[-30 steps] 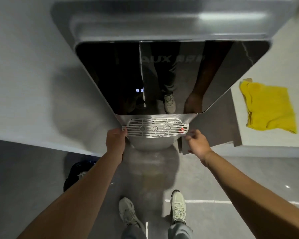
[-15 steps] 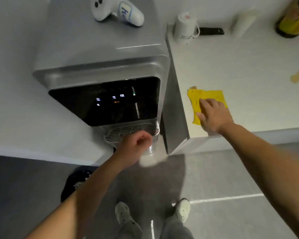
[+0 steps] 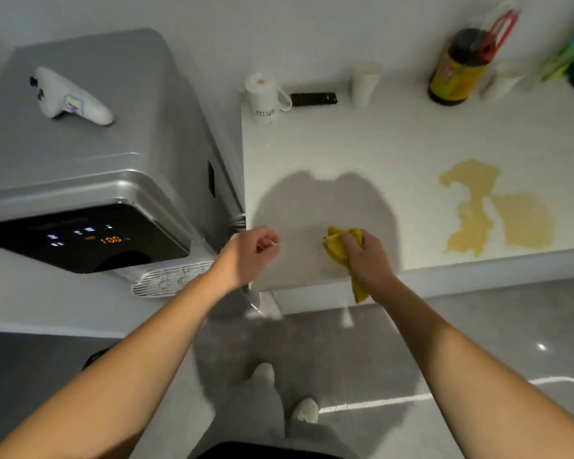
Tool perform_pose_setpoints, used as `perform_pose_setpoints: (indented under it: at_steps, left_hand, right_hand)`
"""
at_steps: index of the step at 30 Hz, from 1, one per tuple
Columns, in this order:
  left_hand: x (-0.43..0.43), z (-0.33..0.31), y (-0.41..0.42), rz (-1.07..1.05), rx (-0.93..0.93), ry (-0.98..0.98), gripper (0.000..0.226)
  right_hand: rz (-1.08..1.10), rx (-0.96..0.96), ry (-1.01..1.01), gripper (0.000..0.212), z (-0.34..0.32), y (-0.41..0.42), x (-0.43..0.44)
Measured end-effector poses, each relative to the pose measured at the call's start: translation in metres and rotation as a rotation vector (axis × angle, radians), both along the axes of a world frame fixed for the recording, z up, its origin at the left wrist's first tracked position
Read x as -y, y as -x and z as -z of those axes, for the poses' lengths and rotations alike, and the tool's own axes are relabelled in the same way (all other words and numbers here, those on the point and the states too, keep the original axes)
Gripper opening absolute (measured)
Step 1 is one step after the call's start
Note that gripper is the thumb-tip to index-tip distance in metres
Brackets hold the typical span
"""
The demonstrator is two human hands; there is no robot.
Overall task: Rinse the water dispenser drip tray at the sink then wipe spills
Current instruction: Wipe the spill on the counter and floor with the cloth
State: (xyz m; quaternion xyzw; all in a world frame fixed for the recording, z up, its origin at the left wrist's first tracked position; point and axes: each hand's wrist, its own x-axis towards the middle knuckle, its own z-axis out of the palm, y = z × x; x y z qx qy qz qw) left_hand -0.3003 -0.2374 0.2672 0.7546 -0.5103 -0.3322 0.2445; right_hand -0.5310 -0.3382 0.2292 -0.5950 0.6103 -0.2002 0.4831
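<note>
The grey water dispenser (image 3: 90,150) stands at the left, and its white slotted drip tray (image 3: 171,279) sits in place under the dark front panel. My right hand (image 3: 367,260) grips a bunched yellow cloth (image 3: 337,246) near the front edge of the white counter (image 3: 395,137). A tail of the cloth hangs over that edge. A yellowish spill (image 3: 497,210) lies on the counter to the right of the cloth, apart from it. My left hand (image 3: 249,256) hovers by the counter's left corner with its fingers curled. Whether it pinches anything is unclear.
A white game controller (image 3: 70,99) lies on top of the dispenser. Along the counter's back stand a white mug (image 3: 265,97), a black remote (image 3: 314,99), a white cup (image 3: 365,79) and a dark bottle with a yellow label (image 3: 456,71). My feet stand on grey floor.
Both hands left the drip tray. My right hand reached to the flat yellow cloth and has gathered it up. My left hand moved right to the counter corner. The view swung right.
</note>
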Motion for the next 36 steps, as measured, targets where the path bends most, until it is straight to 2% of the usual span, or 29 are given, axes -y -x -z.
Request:
perform_pose_setpoints:
  at_steps: [4,8,11,14,17,21,24,29,31,33,34,36]
  left_hand:
    - [0.052,0.008,0.041,0.069,0.003,-0.020,0.021]
    - [0.121,0.034,0.090,0.187,0.032,0.033,0.030]
    - [0.180,0.055,0.131,0.263,0.065,0.046,0.040]
    - [0.232,0.070,0.172,0.317,0.099,0.035,0.049]
    - [0.275,0.082,0.204,0.373,0.233,0.094,0.055]
    - [0.295,0.093,0.226,0.382,0.377,0.139,0.058]
    - [0.290,0.105,0.227,0.438,0.520,0.150,0.062]
    - [0.293,0.116,0.231,0.433,0.559,0.153,0.065]
    - [0.294,0.117,0.232,0.425,0.574,0.148,0.065]
    - [0.296,0.117,0.232,0.431,0.591,0.113,0.066]
    - [0.297,0.117,0.232,0.438,0.606,0.099,0.067]
    - [0.299,0.119,0.231,0.439,0.629,0.088,0.068]
  right_hand:
    - [0.274,0.340,-0.197,0.028,-0.025,0.061,0.025]
    - [0.368,0.461,-0.212,0.037,-0.035,0.122,0.072]
    - [0.429,0.405,-0.158,0.042,-0.040,0.167,0.109]
    - [0.411,0.230,-0.056,0.036,-0.046,0.211,0.149]
    - [0.358,0.055,0.050,0.031,-0.044,0.259,0.195]
    - [0.174,-0.281,0.144,0.038,-0.036,0.329,0.256]
    - [-0.119,-0.616,0.246,0.035,-0.018,0.377,0.288]
    - [-0.598,-0.893,0.421,0.037,0.028,0.424,0.319]
    - [-0.677,-0.938,0.566,0.043,0.041,0.434,0.321]
    - [-0.724,-0.865,0.724,0.047,0.053,0.439,0.319]
    - [-0.752,-0.793,0.764,0.050,0.058,0.441,0.320]
    - [-0.821,-0.660,0.716,0.066,0.064,0.445,0.326]
